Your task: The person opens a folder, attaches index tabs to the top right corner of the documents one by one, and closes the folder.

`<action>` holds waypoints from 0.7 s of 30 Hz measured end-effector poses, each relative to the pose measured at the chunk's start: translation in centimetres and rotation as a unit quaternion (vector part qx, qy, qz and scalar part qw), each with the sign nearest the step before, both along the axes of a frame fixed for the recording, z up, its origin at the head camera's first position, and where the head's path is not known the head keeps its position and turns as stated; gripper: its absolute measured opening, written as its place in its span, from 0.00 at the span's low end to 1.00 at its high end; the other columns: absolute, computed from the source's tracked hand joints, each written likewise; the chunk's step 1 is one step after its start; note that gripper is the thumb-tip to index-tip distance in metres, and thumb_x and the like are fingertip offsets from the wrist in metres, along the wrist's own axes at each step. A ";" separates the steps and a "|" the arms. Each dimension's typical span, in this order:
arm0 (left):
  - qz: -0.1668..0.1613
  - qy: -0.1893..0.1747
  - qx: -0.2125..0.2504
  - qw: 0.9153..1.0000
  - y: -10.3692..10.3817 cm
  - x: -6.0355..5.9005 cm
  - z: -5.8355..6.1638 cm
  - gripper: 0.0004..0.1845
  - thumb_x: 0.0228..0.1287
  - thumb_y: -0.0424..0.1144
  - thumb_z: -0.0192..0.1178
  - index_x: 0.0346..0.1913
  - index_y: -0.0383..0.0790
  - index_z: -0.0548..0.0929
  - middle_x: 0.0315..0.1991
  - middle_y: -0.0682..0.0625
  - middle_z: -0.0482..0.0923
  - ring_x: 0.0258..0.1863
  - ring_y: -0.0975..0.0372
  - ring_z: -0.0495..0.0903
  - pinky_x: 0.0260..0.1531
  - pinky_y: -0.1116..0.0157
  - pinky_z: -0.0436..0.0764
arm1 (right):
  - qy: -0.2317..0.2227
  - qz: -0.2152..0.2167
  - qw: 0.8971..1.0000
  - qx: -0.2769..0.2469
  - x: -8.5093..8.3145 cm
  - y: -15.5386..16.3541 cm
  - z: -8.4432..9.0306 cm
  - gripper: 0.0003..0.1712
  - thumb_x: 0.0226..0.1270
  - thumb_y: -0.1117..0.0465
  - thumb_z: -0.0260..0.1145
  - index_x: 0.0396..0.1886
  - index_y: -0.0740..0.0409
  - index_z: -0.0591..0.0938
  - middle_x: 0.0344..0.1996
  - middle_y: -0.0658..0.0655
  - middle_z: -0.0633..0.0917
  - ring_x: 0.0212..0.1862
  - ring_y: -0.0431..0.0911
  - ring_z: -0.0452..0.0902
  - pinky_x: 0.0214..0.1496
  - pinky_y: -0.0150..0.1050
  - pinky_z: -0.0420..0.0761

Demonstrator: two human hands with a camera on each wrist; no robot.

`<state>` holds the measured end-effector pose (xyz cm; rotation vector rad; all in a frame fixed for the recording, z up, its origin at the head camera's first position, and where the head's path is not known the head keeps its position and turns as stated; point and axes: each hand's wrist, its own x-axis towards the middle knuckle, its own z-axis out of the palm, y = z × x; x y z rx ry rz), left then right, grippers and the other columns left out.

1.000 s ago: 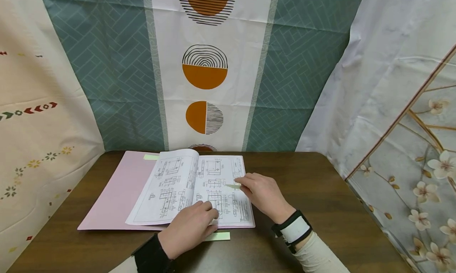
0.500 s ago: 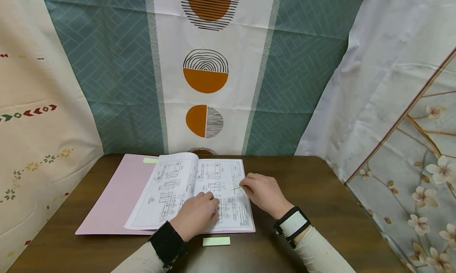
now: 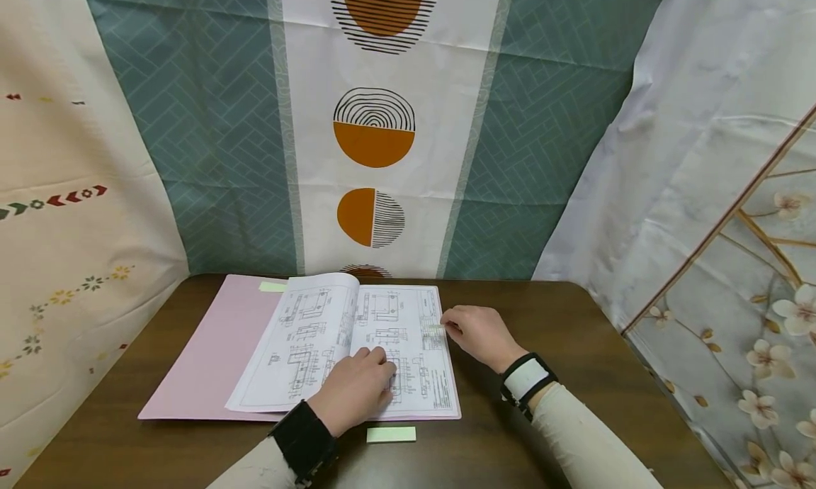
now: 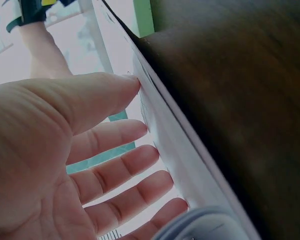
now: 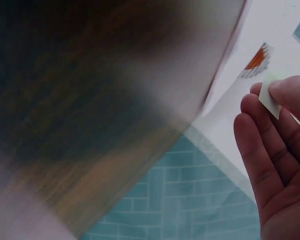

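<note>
Head view shows an open booklet (image 3: 312, 319) over a pink folder (image 3: 204, 361) on a wooden table (image 3: 542, 319). The left hand (image 3: 357, 390) rests on its pages, fingers slightly spread. At the right page's edge, the right hand (image 3: 482, 335) pinches a pale green slip (image 5: 270, 101) between thumb and fingers. Another green strip (image 3: 391, 434) lies just below the booklet.
</note>
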<state>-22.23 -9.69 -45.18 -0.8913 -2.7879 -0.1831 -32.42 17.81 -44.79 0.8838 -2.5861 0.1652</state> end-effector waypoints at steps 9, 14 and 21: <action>-0.001 0.007 -0.015 1.000 0.0 0.0 -0.1 0.17 0.64 0.46 0.81 0.50 0.42 0.92 0.40 0.49 0.82 0.36 0.56 0.77 0.32 0.59 0.80 | 0.039 -0.018 0.999 -0.006 -3.6 0.3 -0.2 0.07 0.66 0.67 0.82 0.39 0.51 0.93 0.32 0.48 0.90 0.31 0.41 0.82 0.37 0.40 0.86; -0.003 0.000 -0.011 1.000 0.0 -0.1 -0.1 0.16 0.64 0.45 0.80 0.50 0.42 0.91 0.41 0.49 0.82 0.36 0.56 0.76 0.31 0.60 0.79 | 0.062 -0.049 0.997 -0.014 -5.4 0.0 -0.3 0.07 0.67 0.68 0.81 0.35 0.51 0.92 0.29 0.48 0.89 0.28 0.41 0.79 0.33 0.39 0.83; -0.007 0.005 -0.015 1.000 0.1 -0.1 -0.1 0.16 0.65 0.46 0.80 0.50 0.43 0.91 0.40 0.50 0.81 0.36 0.57 0.76 0.31 0.60 0.79 | 0.056 -0.059 0.997 -0.003 -7.0 -0.7 -0.5 0.05 0.71 0.66 0.79 0.37 0.52 0.93 0.29 0.49 0.89 0.29 0.42 0.82 0.32 0.40 0.83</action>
